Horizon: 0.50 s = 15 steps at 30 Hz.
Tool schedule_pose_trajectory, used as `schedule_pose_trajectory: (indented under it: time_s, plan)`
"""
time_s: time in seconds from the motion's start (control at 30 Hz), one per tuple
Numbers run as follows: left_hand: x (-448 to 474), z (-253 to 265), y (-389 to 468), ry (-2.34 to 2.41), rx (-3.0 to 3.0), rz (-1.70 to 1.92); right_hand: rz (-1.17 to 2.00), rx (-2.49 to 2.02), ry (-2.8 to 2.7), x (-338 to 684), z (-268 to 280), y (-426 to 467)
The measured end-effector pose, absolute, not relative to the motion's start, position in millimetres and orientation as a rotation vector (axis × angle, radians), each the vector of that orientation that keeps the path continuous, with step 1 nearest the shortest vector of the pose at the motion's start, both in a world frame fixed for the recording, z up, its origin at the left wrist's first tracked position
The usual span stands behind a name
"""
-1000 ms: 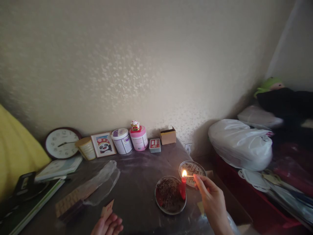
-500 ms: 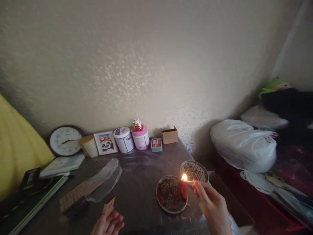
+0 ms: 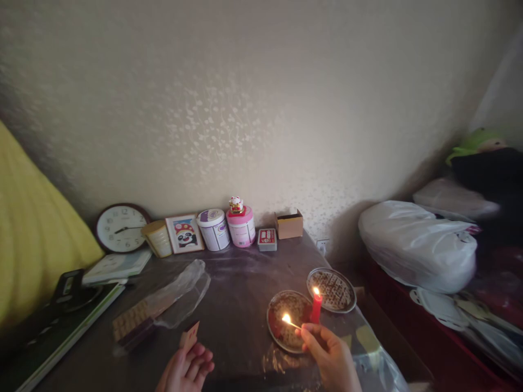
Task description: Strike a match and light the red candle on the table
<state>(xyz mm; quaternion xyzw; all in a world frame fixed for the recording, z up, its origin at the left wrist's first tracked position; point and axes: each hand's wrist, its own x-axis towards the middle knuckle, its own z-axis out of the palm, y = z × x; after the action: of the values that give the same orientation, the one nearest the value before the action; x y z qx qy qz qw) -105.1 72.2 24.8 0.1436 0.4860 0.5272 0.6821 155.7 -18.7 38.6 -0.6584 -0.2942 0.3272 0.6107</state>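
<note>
Bare table [image 3: 241, 283] lies open in the middle, between the plastic bag [image 3: 180, 291] at 9 o'clock and the two dishes [image 3: 286, 321] at 3 o'clock. The lit candle [image 3: 316, 307] stands between those dishes, barring the gap. Tins [image 3: 226, 228], clock [image 3: 121, 228] and box [image 3: 289, 224] line the wall at 12 o'clock.

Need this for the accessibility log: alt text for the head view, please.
A right hand holds a burning match over a round metal dish, beside a lit red candle standing in it. The left hand holds a small matchbox above a dark table cluttered along the wall.
</note>
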Motion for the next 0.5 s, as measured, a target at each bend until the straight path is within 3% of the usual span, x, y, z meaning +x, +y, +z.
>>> schedule_pose_trajectory:
  time_s: [0.5]
  plan:
    - [-104, 19, 69, 0.970, 0.151, 1.219, 0.597, -1.874, -1.076, 149, 6, -7]
